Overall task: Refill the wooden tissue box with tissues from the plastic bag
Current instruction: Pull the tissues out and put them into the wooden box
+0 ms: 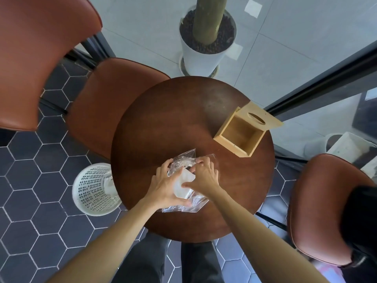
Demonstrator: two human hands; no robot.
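Head view: tissues half behind hands

view: head, single wide-angle | from: above the round tabletop | facing: steeply down and forward | range: near, forearms reaching in from bottom edge | shared views: none

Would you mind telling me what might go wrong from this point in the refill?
The wooden tissue box sits at the round table's far right edge, its open lid overhanging; a nudge while loading could tip it off. Both the left hand and right hand grip the crinkled plastic bag, so the tissues may tear or bunch coming out.
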